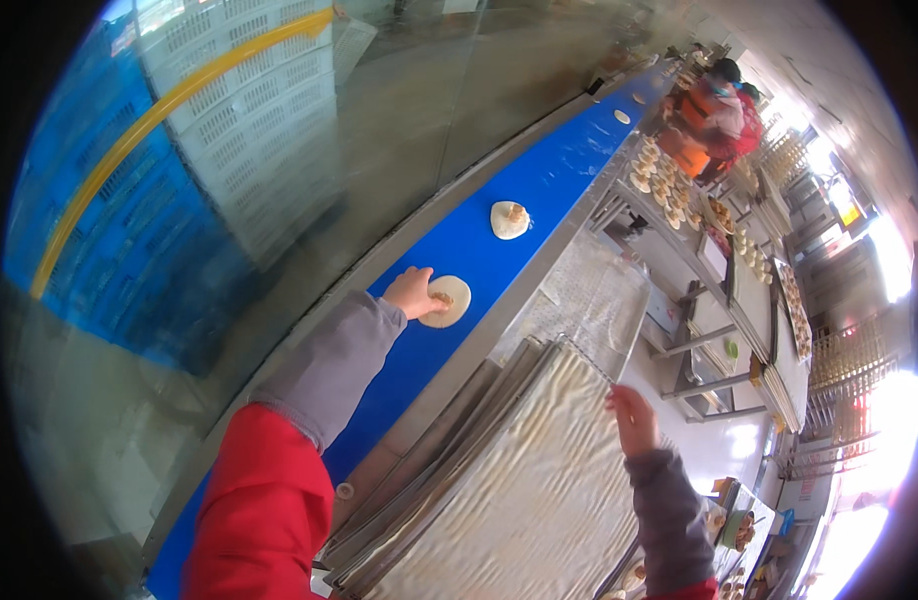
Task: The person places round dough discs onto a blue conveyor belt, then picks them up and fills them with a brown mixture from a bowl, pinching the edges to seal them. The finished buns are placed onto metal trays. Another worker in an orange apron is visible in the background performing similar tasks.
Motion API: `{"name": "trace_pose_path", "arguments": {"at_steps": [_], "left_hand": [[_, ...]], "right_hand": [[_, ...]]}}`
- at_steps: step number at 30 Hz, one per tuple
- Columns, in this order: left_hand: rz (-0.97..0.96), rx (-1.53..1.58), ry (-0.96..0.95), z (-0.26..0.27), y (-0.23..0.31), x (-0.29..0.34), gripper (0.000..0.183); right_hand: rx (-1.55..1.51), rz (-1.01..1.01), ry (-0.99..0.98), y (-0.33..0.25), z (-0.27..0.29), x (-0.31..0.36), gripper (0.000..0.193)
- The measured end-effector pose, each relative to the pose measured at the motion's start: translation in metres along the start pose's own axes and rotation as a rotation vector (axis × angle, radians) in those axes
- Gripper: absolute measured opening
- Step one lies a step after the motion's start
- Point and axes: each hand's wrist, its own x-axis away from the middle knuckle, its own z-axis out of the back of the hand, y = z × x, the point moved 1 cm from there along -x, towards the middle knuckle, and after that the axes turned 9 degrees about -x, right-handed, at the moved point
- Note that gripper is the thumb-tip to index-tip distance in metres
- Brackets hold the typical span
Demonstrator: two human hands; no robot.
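My left hand (412, 293) reaches over a blue conveyor belt (554, 165) and grips the left edge of a flat round dough wrapper (455, 292). A small heap of brownish filling lies on this wrapper, by my thumb. Farther up the belt lies another dough wrapper (510, 222) with filling on top. My right hand (634, 420) hangs in the air over the right edge of a stack of trays (519, 470) topped with a wrinkled, pale cloth-like sheet. Its fingers are loosely bent and slightly apart, with nothing visible in them.
Metal tables (739, 310) at the right hold rows of pale dough pieces (664, 185). Several people (714, 110) work at the far end. Blue crates (129, 220) and white crates (244, 110) stand stacked at the left, behind a clear pane, with a curved yellow bar (169, 105) across them.
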Motion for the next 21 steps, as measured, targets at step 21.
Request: {"name": "trace_pose_path", "arguments": {"at_steps": [21], "left_hand": [[-0.138,0.045,-0.270,0.055,-0.059,0.202,0.073]], "right_hand": [[0.746,0.413,-0.506,-0.031,-0.258,-0.235,0.039]]}}
